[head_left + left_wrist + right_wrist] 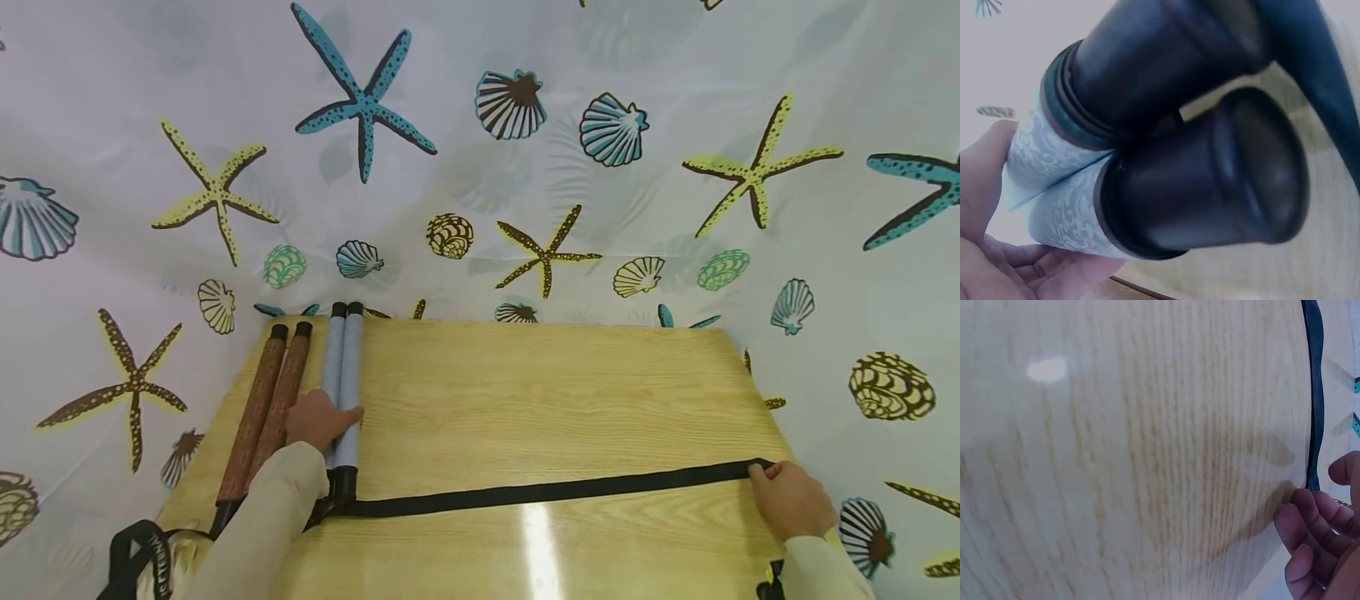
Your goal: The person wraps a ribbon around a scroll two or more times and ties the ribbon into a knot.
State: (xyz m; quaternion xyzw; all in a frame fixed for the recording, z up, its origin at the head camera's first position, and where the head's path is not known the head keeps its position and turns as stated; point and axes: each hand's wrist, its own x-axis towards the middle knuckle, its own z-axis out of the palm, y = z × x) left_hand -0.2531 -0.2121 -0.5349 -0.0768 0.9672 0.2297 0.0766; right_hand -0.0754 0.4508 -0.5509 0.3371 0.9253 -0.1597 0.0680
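Two pale blue patterned rolls (350,375) with black end caps (1204,181) lie side by side on the left part of the table. My left hand (318,421) grips them around the middle; in the left wrist view the hand (997,237) curls round the patterned part. A long black strap (525,493) runs from the rolls' near end across the table to the right. Its far right end is pinched by my right hand (791,498). In the right wrist view the strap (1316,394) meets the fingertips of that hand (1322,537).
Two brown rolls (258,408) with black ends lie left of the blue ones on the wooden table (562,400). A black lettered strap (142,554) is at the lower left, a small dark item (771,583) at the lower right. Patterned cloth (450,167) surrounds the table.
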